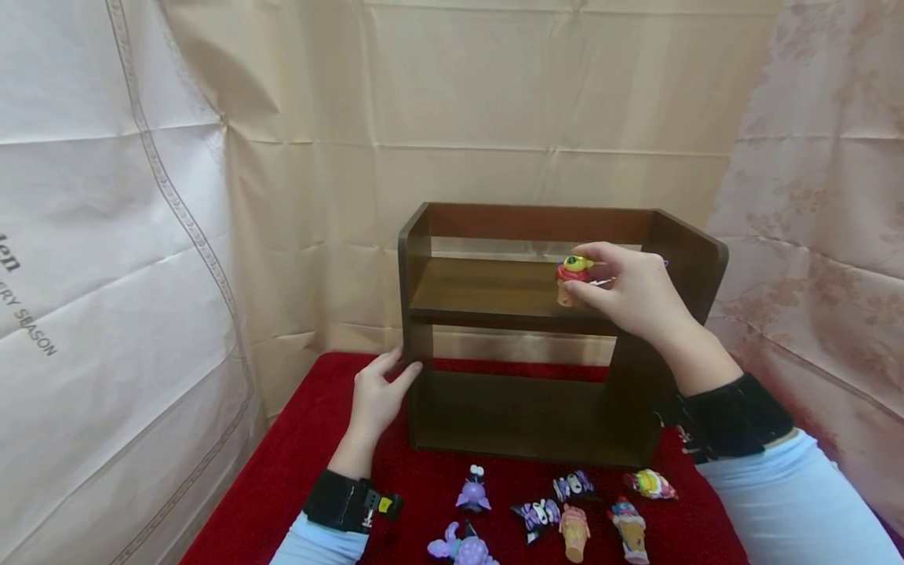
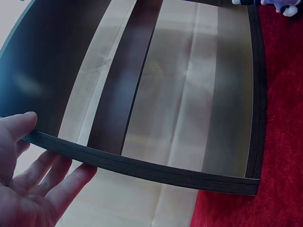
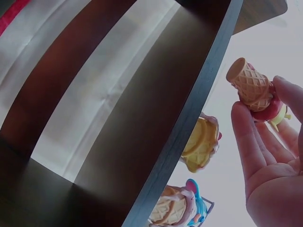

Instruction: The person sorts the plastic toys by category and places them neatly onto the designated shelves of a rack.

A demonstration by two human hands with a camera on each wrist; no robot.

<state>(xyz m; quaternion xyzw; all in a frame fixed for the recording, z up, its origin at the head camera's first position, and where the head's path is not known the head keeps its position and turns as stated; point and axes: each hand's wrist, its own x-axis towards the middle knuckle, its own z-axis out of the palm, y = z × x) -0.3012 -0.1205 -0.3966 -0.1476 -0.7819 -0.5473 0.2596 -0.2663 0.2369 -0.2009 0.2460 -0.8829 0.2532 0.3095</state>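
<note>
My right hand [image 1: 639, 294] pinches an ice cream cone toy [image 1: 571, 272] between thumb and fingertips, above the front of the small brown shelf's upper board [image 1: 487, 284]. The toy has a waffle cone [image 3: 253, 85], a red middle and a yellow top. In the right wrist view, another cone toy [image 3: 201, 144] and a cone toy with a blue top [image 3: 177, 208] show past the board's edge; my hand mostly hides them in the head view. My left hand [image 1: 377, 392] holds the front edge of the shelf's left side panel [image 2: 142, 172], thumb inside and fingers outside.
On the red cloth [image 1: 297, 439] before the shelf lie several toys: purple figures [image 1: 473, 490], purple-and-black figures [image 1: 540, 514], a pink-topped cone [image 1: 574, 534], a blue-and-red-topped cone [image 1: 628, 530] and a colourful cone toy [image 1: 651, 484]. Beige sheets [image 1: 494, 86] hang behind.
</note>
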